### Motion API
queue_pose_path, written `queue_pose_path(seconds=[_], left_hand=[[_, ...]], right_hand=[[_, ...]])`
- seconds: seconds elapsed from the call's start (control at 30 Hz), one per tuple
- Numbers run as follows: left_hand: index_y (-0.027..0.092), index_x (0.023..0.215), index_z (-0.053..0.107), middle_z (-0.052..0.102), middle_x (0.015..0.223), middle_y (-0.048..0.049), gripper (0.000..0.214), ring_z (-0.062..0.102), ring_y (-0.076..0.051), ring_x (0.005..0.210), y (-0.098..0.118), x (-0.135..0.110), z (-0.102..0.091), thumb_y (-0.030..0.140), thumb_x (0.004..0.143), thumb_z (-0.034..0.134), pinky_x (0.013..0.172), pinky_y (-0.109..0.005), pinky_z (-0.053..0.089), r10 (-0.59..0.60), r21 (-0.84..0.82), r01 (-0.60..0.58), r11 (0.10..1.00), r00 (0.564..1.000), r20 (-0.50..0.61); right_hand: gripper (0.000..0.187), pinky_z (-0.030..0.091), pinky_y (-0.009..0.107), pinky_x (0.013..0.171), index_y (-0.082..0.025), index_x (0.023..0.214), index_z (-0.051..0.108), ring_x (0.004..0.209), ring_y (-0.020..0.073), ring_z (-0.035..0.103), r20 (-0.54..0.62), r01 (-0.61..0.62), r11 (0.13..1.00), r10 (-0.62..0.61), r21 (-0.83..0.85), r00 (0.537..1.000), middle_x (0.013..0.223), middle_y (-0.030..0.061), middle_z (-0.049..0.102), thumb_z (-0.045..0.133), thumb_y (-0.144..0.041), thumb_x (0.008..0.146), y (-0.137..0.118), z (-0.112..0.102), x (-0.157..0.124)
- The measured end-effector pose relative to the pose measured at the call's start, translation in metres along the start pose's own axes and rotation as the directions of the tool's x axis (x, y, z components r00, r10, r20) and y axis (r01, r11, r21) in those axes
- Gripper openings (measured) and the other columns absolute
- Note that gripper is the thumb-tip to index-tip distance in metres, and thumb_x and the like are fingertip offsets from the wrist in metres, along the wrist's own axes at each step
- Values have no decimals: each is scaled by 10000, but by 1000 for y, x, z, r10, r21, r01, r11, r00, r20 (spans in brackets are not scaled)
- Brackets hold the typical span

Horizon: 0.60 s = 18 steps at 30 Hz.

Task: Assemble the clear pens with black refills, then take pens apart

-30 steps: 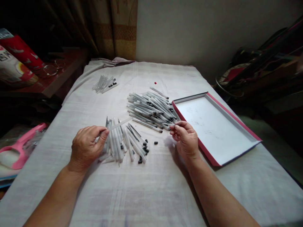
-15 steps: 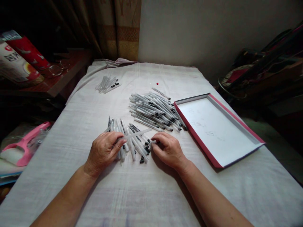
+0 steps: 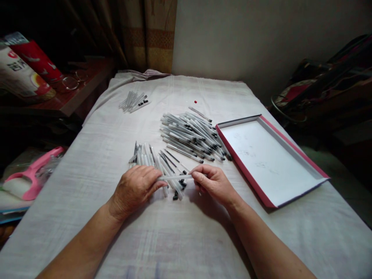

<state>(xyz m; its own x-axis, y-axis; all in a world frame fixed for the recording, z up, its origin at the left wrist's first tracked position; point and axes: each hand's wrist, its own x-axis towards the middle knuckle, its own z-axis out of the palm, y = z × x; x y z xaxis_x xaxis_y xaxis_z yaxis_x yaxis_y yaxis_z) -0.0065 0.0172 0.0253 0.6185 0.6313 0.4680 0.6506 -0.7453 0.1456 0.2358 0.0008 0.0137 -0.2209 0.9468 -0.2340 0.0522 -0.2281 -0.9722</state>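
Note:
A translucent pen barrel (image 3: 177, 177) lies level between my two hands. My left hand (image 3: 139, 188) pinches its left end between thumb and fingers. At the other end, my right hand (image 3: 213, 184) is closed with thumb and forefinger on the barrel's tip; whether a small part is also in those fingers, I cannot tell. Under and behind the hands lie loose clear barrels (image 3: 143, 154), thin dark refills (image 3: 172, 155) and black caps (image 3: 175, 195). A large heap of pens with black tips (image 3: 188, 133) rests just beyond.
At right sits a shallow red-edged box lid (image 3: 244, 166) with a white inside. A small group of barrels (image 3: 132, 101) and a red bit (image 3: 195, 102) lie farther back. Glasses (image 3: 70, 82) and packages (image 3: 23, 73) are on a side table; a pink tape dispenser (image 3: 35, 174) is at left.
My right hand has come up from beside the black caps to the barrel's right end. My left hand has shifted right, and the barrel, tilted before, is now level.

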Motion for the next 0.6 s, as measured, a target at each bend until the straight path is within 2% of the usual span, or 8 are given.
queue_pose_path(seconds=[0.1, 0.2, 0.3, 0.37, 0.43, 0.47, 0.53, 0.6], left_hand=[[192, 723, 609, 618, 654, -22, 440, 557, -160, 605, 1, 1, -4, 461, 985, 380, 594, -291, 404, 8, -56, -4, 998, 998, 70], [191, 634, 548, 546, 573, 1, 493, 511, -127, 533, 1, 2, -9, 435, 998, 323, 523, -262, 378, -52, -280, 106, 954, 980, 194], [204, 531, 420, 440, 472, 17, 546, 426, -101, 423, -7, 0, -19, 452, 995, 273, 423, -245, 350, -160, -542, 382, 748, 897, 412], [229, 492, 297, 323, 400, 25, 567, 317, -100, 352, -17, -2, -27, 470, 994, 191, 352, -256, 313, -270, -622, 555, 552, 825, 497], [245, 490, 251, 249, 385, 28, 566, 286, -112, 346, -27, -4, -31, 483, 988, 122, 339, -272, 315, -396, -668, 603, 436, 795, 460], [243, 497, 299, 274, 402, 28, 565, 302, -114, 360, -31, -5, -31, 503, 983, 175, 343, -272, 314, -467, -668, 601, 439, 787, 402], [225, 584, 463, 389, 455, 27, 493, 360, -114, 383, -36, -6, -26, 529, 953, 341, 351, -264, 315, -551, -618, 588, 523, 786, 282], [211, 722, 579, 504, 542, 16, 376, 469, -131, 461, -39, -8, -16, 503, 924, 454, 423, -267, 385, -601, -481, 578, 659, 789, 124]], right_hand=[[336, 349, 201, 407, -167, 728, 638, 409, 77, 439, -1, 95, 995, -95, -39, 995, 499, -35, 545, 618, -489, 823, -2, -3, 0], [271, 408, 220, 469, -173, 775, 678, 464, 97, 502, 25, 267, 949, -267, -170, 963, 527, -18, 583, 589, -413, 866, -10, -4, -4], [175, 467, 251, 547, -199, 841, 711, 534, 124, 580, 36, 416, 845, -430, -336, 902, 586, -1, 638, 593, -324, 872, -21, -8, -12], [132, 489, 270, 574, -221, 867, 716, 580, 142, 611, -81, 446, 790, -522, -421, 849, 650, 13, 667, 604, -290, 870, -25, -13, -17], [123, 500, 279, 573, -232, 900, 711, 602, 152, 621, -219, 440, 775, -576, -454, 788, 711, 23, 682, 600, -281, 879, -24, -17, -18], [128, 502, 279, 568, -232, 919, 707, 603, 152, 623, -253, 437, 775, -583, -456, 772, 727, 24, 685, 592, -279, 887, -22, -17, -18], [143, 506, 274, 564, -227, 959, 699, 598, 151, 632, -241, 428, 776, -575, -464, 782, 732, 23, 691, 578, -273, 899, -13, -14, -13], [171, 519, 280, 593, -222, 1006, 694, 619, 157, 655, -209, 402, 756, -567, -517, 797, 750, 31, 710, 557, -254, 909, -1, -7, -5]])
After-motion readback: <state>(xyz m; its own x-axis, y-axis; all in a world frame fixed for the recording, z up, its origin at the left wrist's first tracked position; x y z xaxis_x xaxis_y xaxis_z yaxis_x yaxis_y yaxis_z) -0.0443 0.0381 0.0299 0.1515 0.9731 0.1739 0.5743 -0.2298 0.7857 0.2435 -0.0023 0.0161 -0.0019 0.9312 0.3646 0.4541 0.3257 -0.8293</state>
